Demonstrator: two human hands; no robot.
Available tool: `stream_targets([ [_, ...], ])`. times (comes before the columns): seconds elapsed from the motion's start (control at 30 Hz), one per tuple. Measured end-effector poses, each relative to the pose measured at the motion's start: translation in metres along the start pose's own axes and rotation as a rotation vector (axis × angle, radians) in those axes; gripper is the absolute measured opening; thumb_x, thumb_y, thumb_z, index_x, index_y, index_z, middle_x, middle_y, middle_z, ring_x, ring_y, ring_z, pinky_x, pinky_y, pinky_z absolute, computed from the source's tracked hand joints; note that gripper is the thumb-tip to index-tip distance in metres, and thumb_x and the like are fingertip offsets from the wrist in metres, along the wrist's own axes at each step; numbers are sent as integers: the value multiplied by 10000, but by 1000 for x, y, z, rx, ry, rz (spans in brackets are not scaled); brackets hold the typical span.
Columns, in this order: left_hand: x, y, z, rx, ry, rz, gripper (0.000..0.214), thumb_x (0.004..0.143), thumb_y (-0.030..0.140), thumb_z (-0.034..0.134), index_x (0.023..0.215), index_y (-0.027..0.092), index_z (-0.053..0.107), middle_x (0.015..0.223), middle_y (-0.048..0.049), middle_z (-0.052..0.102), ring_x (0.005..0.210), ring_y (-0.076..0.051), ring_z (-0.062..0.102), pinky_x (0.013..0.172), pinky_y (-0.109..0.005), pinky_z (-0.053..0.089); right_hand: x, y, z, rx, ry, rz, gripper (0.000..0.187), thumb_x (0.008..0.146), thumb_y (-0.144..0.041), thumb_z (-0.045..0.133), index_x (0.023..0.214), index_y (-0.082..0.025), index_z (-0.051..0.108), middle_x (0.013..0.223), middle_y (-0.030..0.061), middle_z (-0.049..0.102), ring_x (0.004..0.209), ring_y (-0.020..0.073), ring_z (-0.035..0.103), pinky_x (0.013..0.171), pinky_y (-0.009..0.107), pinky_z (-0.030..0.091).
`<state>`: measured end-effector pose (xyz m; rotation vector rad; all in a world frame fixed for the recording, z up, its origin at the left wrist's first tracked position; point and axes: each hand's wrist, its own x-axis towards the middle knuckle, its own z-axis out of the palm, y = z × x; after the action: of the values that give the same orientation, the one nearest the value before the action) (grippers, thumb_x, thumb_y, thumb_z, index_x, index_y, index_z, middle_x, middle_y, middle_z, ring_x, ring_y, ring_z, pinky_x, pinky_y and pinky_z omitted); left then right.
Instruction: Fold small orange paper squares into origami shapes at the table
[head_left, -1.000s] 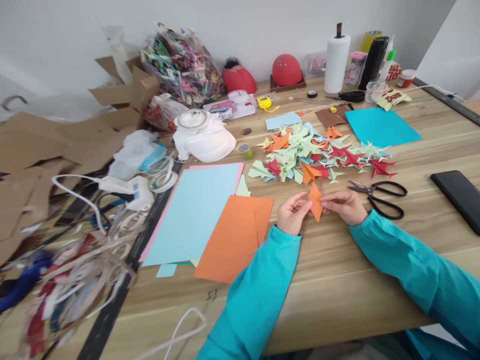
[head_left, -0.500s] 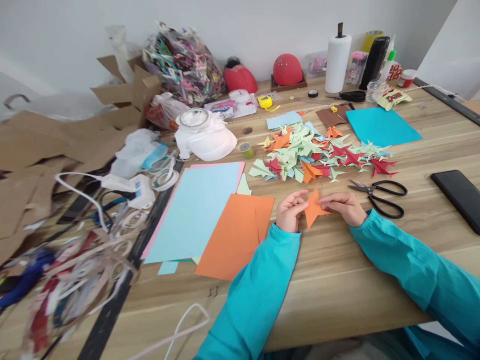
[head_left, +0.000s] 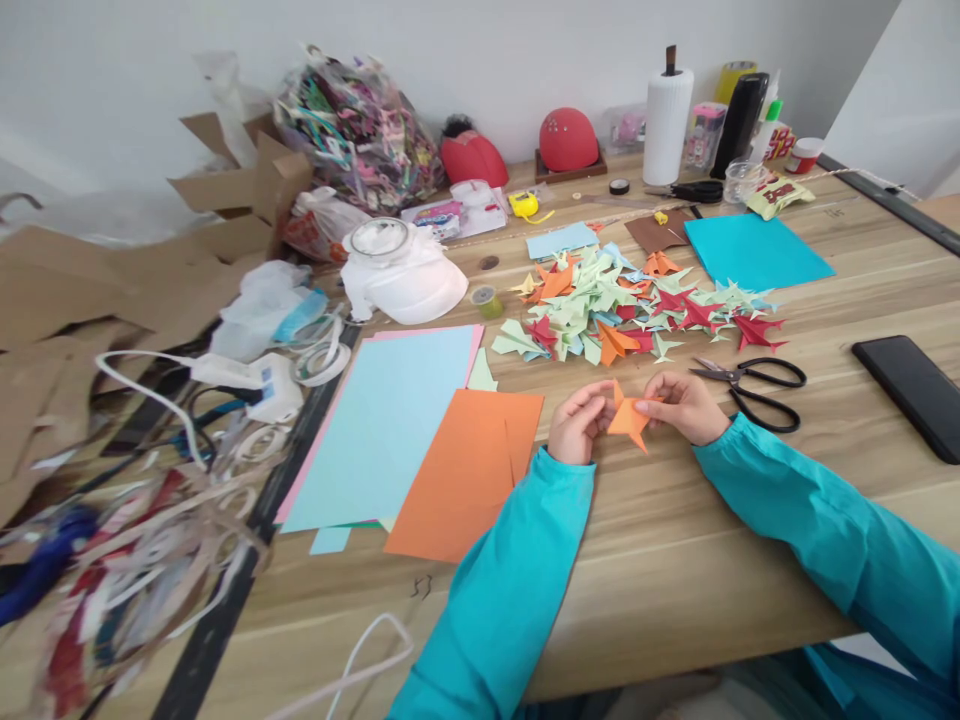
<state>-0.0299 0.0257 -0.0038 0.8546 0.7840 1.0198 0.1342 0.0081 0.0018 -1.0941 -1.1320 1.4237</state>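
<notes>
An orange folded paper figure (head_left: 628,420) with pointed arms is held between my two hands above the table. My left hand (head_left: 577,422) pinches its left side, fingers curled. From the right, my right hand (head_left: 684,406) grips it between thumb and fingers. Just behind lies a heap of folded paper figures (head_left: 592,300) in pale green, orange, red and blue. Black-handled scissors (head_left: 754,385) rest to the right of my right hand. Left of my left hand are orange paper sheets (head_left: 457,480), partly over a light blue sheet (head_left: 390,410).
A black phone (head_left: 907,390) lies at the right. Turquoise paper (head_left: 757,250) sits behind the heap. Cords and ribbons (head_left: 165,560) tangle at the left, near a white power strip (head_left: 277,388) and cardboard (head_left: 67,290). A white bottle (head_left: 667,130) stands at the back.
The orange paper figure has turned in my hands, its points now facing other ways. My right hand's fingers have shifted on it. The whole view has moved slightly.
</notes>
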Motion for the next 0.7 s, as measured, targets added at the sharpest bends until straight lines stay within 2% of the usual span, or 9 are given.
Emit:
stream_targets([
  [0.1, 2, 1, 0, -117, -28, 2, 413, 664, 456, 592, 892, 113, 623, 660, -71, 653, 589, -174, 611, 522, -282, 472, 2, 0, -1, 79, 70, -5, 344, 576, -369, 743, 660, -174, 473, 487, -33, 595, 402, 98, 556, 391, 196, 436],
  [0.17, 2, 0, 1, -114, -45, 20, 485, 657, 534, 570, 887, 110, 620, 701, -87, 662, 612, -179, 617, 533, -290, 482, 3, 1, -1, 95, 84, -26, 359, 578, -371, 742, 675, -183, 452, 484, -38, 599, 415, 113, 575, 396, 204, 447],
  [0.23, 0, -2, 2, -15, -59, 55, 492, 589, 483, 669, 917, 121, 611, 789, -91, 672, 673, -179, 622, 575, -284, 490, 2, 3, 0, 73, 82, -48, 353, 596, -361, 735, 666, -185, 436, 484, -35, 603, 420, 113, 577, 400, 202, 445],
  [0.3, -1, -6, 4, 135, -58, 92, 518, 501, 315, 773, 953, 134, 597, 853, -81, 674, 728, -172, 622, 633, -272, 493, 1, 4, 1, 38, 69, -67, 339, 620, -346, 722, 650, -184, 425, 488, -32, 604, 424, 103, 571, 408, 195, 437],
  [0.37, -1, -8, 5, 212, -15, 109, 497, 502, 258, 779, 945, 129, 596, 854, -77, 674, 723, -160, 620, 647, -266, 494, 0, 5, 2, 17, 47, -71, 317, 640, -334, 708, 662, -185, 429, 510, -28, 609, 450, 104, 580, 422, 196, 437],
  [0.53, 3, -10, 3, 137, 90, 96, 431, 553, 290, 746, 914, 117, 589, 761, -60, 669, 623, -136, 612, 549, -248, 498, -4, 5, 5, -22, -62, -99, 250, 695, -332, 657, 765, -198, 457, 562, -37, 599, 477, 105, 567, 455, 219, 439],
  [0.7, 5, -10, 0, 70, 113, 95, 447, 543, 268, 750, 919, 133, 550, 607, 16, 615, 533, -106, 581, 509, -224, 490, -7, 9, 6, -193, -94, -190, 189, 742, -324, 605, 843, -197, 507, 559, -39, 558, 514, 114, 560, 517, 246, 452],
])
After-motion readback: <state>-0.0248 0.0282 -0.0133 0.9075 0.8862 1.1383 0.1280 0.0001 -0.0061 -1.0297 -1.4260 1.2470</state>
